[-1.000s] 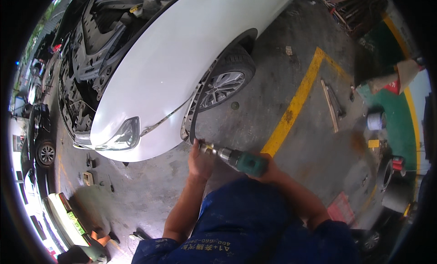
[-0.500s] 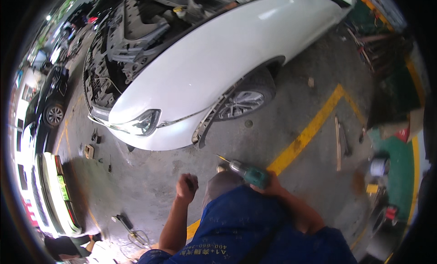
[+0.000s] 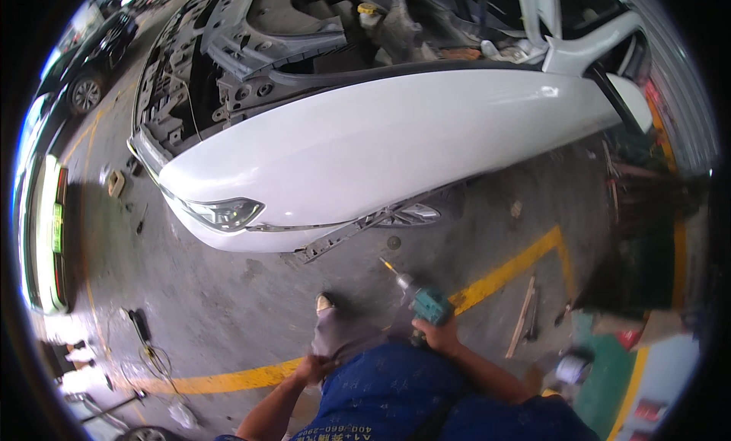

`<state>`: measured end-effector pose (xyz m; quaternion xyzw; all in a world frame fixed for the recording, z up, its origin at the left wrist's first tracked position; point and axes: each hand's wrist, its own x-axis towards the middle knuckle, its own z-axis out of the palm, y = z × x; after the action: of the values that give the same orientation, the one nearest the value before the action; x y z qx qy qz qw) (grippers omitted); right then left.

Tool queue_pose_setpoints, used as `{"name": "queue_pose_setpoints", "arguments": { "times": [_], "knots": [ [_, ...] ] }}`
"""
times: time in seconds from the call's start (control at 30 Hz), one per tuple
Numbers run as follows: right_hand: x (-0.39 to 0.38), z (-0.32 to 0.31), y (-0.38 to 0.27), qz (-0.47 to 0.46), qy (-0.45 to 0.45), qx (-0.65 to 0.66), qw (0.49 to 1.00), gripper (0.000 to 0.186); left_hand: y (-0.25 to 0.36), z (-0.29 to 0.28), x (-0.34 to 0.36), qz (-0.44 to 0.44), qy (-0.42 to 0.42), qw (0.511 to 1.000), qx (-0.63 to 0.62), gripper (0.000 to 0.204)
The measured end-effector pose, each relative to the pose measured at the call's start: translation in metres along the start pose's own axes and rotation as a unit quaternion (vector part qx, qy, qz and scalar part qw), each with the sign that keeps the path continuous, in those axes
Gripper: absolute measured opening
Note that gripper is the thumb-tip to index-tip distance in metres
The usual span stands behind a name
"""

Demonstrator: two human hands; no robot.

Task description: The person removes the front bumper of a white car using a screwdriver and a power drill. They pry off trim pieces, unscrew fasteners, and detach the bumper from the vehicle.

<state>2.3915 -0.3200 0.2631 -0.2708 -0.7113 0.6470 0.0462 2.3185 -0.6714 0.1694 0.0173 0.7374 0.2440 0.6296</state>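
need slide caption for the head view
The right hand holds a green drill beside a white car with an exposed engine bay; the left hand is near the grey trousers.

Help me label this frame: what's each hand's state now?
Left hand: by the trouser leg; open or closed, cannot tell.
Right hand: closed, holding the green drill.

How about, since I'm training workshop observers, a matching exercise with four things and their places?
Things
1. Teal-green pistol-shaped drill
2. Round yellow cap
3. Clear angular headlight
4. Bare left hand

Places
A. In the open grey-and-black engine bay
B. By the left grey fabric trouser leg
C. In the bare right hand
D. At the glossy white car's front corner

Pairs: 1-C; 2-A; 3-D; 4-B
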Motion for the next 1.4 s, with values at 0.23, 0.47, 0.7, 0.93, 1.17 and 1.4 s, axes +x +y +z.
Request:
{"name": "queue_pose_setpoints", "arguments": {
  "times": [0.23,0.47,0.7,0.93,1.17,1.4],
  "knots": [
    [0.112,-0.077,0.102,0.122,-0.194,-0.080,0.970,0.045,0.007,0.138,0.072,0.191,-0.101,0.976,0.008,0.033],
    [0.242,-0.032,0.250,0.010,-0.214,-0.029,0.976,0.032,0.085,0.025,0.309,0.151,0.407,0.881,-0.190,0.037],
    [0.347,0.136,0.414,-0.011,-0.168,0.193,0.967,0.027,0.080,-0.055,0.462,0.326,0.316,0.587,-0.670,0.035],
    [0.369,0.204,0.454,-0.046,-0.216,0.350,0.911,0.024,0.064,-0.052,0.504,0.452,0.546,0.510,-0.488,0.031],
    [0.372,0.183,0.428,-0.124,-0.362,0.497,0.779,0.059,0.047,-0.025,0.510,0.311,0.733,0.491,-0.353,0.042],
    [0.386,0.164,0.409,-0.144,-0.404,0.524,0.736,0.064,0.052,-0.004,0.504,0.217,0.881,0.419,0.042,0.045]
  ]
}}
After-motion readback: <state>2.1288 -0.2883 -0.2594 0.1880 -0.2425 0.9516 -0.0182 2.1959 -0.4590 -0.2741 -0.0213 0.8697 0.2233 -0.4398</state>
